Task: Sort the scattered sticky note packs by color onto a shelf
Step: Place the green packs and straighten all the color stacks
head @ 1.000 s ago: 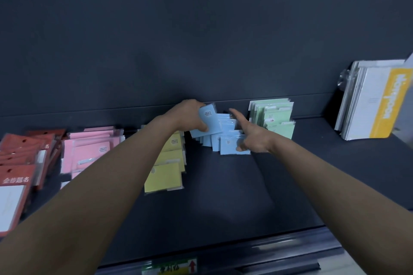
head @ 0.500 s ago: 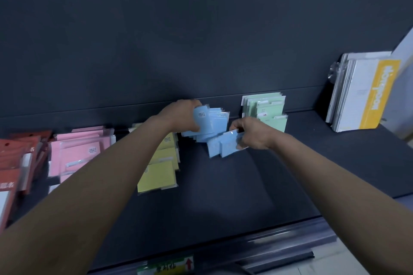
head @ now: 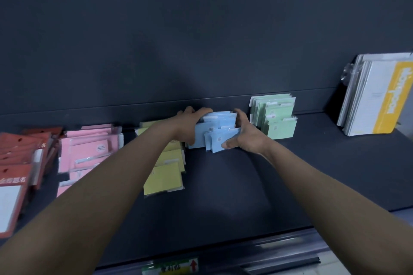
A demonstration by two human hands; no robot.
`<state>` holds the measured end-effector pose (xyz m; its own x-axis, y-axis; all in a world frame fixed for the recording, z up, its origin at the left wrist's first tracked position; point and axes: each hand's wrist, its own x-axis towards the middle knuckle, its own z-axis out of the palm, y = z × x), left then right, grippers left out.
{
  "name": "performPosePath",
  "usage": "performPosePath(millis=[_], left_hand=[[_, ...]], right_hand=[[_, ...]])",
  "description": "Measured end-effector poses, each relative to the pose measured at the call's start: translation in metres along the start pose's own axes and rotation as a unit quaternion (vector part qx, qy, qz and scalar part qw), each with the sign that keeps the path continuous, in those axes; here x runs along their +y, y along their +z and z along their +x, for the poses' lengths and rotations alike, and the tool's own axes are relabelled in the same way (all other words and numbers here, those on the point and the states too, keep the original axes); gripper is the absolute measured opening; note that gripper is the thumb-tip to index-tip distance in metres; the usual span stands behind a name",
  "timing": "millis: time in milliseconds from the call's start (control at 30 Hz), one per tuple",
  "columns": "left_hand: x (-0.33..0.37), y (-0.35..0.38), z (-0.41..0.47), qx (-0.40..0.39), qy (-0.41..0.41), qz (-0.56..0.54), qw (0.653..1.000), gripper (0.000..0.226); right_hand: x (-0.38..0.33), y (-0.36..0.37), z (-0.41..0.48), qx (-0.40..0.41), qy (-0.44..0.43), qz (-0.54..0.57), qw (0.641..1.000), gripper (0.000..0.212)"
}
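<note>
A row of blue sticky note packs (head: 218, 133) stands upright at the back of the dark shelf (head: 223, 190). My left hand (head: 190, 124) grips the row's left end, fingers curled over the top. My right hand (head: 244, 135) holds the right end, thumb in front on the foremost blue pack. Green packs (head: 276, 118) stand just right of the blue ones. Yellow packs (head: 166, 169) lie left of them, partly under my left forearm. Pink packs (head: 89, 149) lie further left.
Red packs (head: 20, 163) sit at the far left edge. White and yellow booklets (head: 377, 94) lean against the back wall at the right. The shelf's front rail (head: 245, 254) carries a green label with a red arrow (head: 172, 269).
Both hands have closed in on the blue packs: the left set its pack into the row and gripped the left end, the right moved from the front packs to the right end.
</note>
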<state>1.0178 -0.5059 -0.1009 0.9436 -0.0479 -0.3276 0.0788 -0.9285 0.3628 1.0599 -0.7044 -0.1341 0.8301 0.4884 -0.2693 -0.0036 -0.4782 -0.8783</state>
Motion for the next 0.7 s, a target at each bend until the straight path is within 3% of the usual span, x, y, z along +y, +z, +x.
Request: performPosePath(millis=[133,333,533,700], left_hand=[[0.001,-0.002,0.001,0.001,-0.008,-0.032,0.999,0.102],[0.006,0.005,0.004,0.050,0.013,-0.128,0.990,0.111],[-0.002,-0.010,0.002,-0.025,-0.036,-0.163,0.986,0.101],[-0.010,-0.012,0.001,-0.029,-0.055,-0.202,0.977,0.084]], right_hand=[[-0.001,0.001,0.001,-0.001,-0.009,0.033,0.999,0.094],[-0.002,0.007,0.011,-0.018,0.011,0.052,0.998,0.121],[0.001,0.001,0.018,-0.017,0.018,0.024,0.999,0.115],[0.002,-0.002,0.018,-0.032,0.016,0.024,0.999,0.104]])
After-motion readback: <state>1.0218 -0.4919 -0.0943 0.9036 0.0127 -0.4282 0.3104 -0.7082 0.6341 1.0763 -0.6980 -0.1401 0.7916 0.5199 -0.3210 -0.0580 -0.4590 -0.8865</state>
